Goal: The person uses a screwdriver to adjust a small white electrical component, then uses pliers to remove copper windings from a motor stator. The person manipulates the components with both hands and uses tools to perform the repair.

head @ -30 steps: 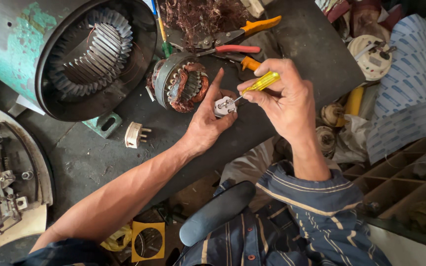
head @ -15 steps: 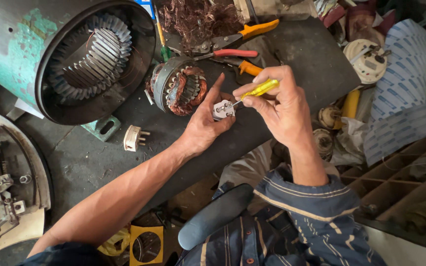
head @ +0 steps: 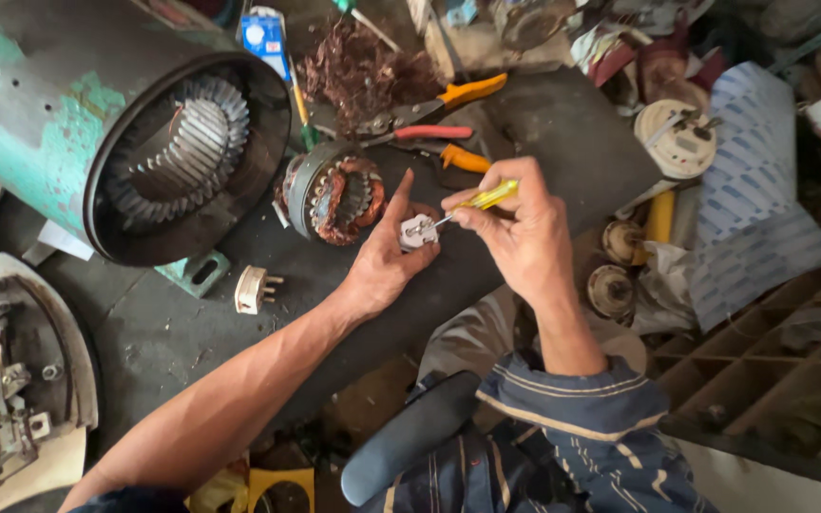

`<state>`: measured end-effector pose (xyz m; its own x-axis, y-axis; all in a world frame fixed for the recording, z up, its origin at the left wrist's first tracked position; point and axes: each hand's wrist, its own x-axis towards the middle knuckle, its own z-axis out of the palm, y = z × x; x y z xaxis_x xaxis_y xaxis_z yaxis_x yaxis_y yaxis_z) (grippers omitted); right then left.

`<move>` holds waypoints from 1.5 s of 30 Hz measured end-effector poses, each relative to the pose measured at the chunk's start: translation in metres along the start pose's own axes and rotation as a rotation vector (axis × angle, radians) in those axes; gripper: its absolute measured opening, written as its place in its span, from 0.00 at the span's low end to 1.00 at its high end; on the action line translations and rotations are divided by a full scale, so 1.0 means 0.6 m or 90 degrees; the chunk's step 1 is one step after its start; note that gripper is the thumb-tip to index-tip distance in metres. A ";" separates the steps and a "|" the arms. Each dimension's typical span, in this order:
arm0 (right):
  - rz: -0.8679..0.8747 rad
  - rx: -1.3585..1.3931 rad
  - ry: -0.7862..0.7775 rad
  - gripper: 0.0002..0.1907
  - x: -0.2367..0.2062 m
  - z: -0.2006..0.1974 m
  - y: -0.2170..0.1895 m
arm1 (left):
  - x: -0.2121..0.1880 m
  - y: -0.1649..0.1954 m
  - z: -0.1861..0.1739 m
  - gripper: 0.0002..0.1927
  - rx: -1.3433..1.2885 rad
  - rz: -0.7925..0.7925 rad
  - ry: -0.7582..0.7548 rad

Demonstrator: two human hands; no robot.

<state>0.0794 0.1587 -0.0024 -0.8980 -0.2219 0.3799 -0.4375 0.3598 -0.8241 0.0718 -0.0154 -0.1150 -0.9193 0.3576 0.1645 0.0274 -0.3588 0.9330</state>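
On a cluttered dark desk (head: 544, 123), the left hand (head: 387, 261) grips a small white plug (head: 418, 231); the right hand (head: 515, 233) grips a yellow screwdriver (head: 482, 200), tip touching the plug.

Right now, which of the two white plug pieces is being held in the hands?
The white plug piece pinched in the left hand, with the right hand's yellow screwdriver tip on it. The other white plug lies untouched on the dark bench, prongs pointing right.

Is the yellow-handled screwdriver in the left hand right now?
No, the right hand grips the yellow-handled screwdriver, while the left hand holds the small white plug part.
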 end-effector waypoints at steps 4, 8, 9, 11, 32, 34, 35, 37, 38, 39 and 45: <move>0.031 0.003 0.038 0.16 -0.001 0.002 0.002 | 0.003 -0.009 0.000 0.52 0.014 0.014 0.003; 0.035 -0.001 0.051 0.16 -0.014 0.001 0.009 | 0.004 -0.012 0.001 0.53 0.064 0.044 0.003; 0.033 0.001 0.054 0.16 -0.018 -0.001 0.013 | 0.005 -0.011 0.002 0.52 0.082 0.049 0.003; 0.004 0.030 0.065 0.17 -0.026 -0.005 0.026 | 0.008 -0.011 0.006 0.52 0.052 0.025 0.018; -0.213 -0.291 -0.112 0.19 -0.025 -0.040 0.044 | 0.000 0.048 0.037 0.47 0.092 0.110 0.027; -0.264 -0.384 -0.105 0.18 -0.035 -0.048 0.035 | -0.006 0.051 0.043 0.47 0.075 0.102 0.010; -0.290 -0.420 -0.086 0.16 -0.032 -0.056 0.031 | -0.007 0.053 0.043 0.47 0.077 0.093 0.002; -0.322 -0.462 -0.053 0.13 -0.023 -0.080 0.024 | -0.008 0.059 0.046 0.47 0.101 0.071 0.002; -0.326 -0.467 -0.039 0.13 -0.020 -0.097 0.020 | -0.008 0.062 0.046 0.46 0.122 0.055 0.008; -0.329 -0.474 -0.026 0.12 -0.015 -0.115 0.017 | -0.009 0.064 0.048 0.45 0.141 0.038 0.014; -0.121 -0.370 0.222 0.08 0.035 -0.201 0.009 | -0.012 0.077 0.046 0.32 0.276 0.120 -0.035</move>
<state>0.0525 0.2651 0.0518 -0.7234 -0.0610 0.6877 -0.4552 0.7911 -0.4086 0.0905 -0.0110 -0.0640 -0.8607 0.3698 0.3499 0.3640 -0.0335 0.9308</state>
